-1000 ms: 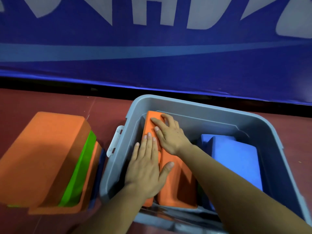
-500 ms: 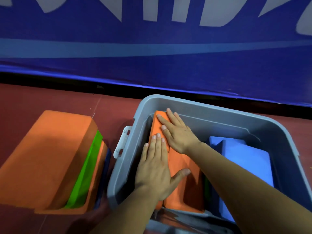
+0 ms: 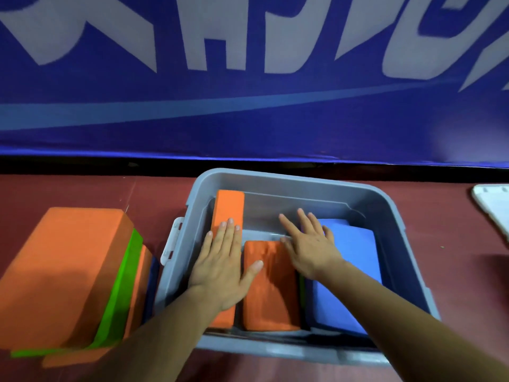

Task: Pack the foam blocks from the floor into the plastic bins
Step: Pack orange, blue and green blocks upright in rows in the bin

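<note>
A grey plastic bin (image 3: 366, 199) stands on the floor in front of me. Inside it, a long orange foam block (image 3: 230, 206) stands on edge along the left wall, and my left hand (image 3: 223, 260) presses flat on it with straight fingers. A shorter orange block (image 3: 268, 290) lies beside it in the middle. A blue block (image 3: 349, 271) fills the right side, with a thin green edge showing between it and the orange one. My right hand (image 3: 311, 244) hovers open over the gap between the middle orange block and the blue block.
To the left of the bin, a row of foam blocks (image 3: 63, 271) leans together on the red floor: orange, green, orange, dark blue. A white object (image 3: 493, 205) lies at the right edge. A blue banner wall runs close behind the bin.
My right hand has lifted off the long orange block and moved right toward the blue block. My left hand stays pressed on the orange block. The camera has tilted up.
</note>
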### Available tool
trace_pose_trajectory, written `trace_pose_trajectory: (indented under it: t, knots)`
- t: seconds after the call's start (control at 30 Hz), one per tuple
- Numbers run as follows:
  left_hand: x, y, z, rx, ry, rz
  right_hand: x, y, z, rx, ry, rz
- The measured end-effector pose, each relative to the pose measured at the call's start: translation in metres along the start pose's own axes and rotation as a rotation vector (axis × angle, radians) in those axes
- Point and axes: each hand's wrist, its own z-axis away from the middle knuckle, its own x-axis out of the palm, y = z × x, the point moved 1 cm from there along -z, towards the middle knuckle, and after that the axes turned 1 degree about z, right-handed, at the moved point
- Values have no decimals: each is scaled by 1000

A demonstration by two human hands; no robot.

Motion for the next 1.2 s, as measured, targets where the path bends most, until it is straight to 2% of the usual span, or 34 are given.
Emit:
trace_pose_trajectory:
  t: [0.1, 0.23, 0.43, 0.53, 0.63, 0.77, 0.83, 0.9, 1.0, 1.07, 1.2]
  knots:
    - [-6, 19, -3, 70, 93, -3, -2, 12, 15, 86, -3, -14]
    - [-23, 61, -7, 182, 23, 118, -3, 40, 35, 215, 34, -27]
    - [-26, 105, -8, 193, -6, 267, -9, 83, 46, 421, 25, -179]
    - [-8, 113, -19, 170, -111, 245, -8, 93, 49, 462, 42, -204]
    - [-2, 117, -38, 84, -129, 348, -9, 88, 42, 327, 199, -130]
    - [6, 98, -54, -26, -36, 279, -13, 51, 4, 50, 322, -283]
    - [14, 80, -55, -87, -22, 291, -11, 29, -18, -37, 292, -335]
    - [12, 65, -54, -80, 102, 256, -5, 9, -38, -70, 214, -410]
    - [-5, 43, -49, 68, 305, 148, 14, -9, -61, -51, 53, -417]
    - [-10, 29, -44, 170, 285, 24, 25, -16, -69, -44, -6, -372]
    - [2, -1, -37, 110, 174, -99, 47, -20, -72, -36, -77, -282]
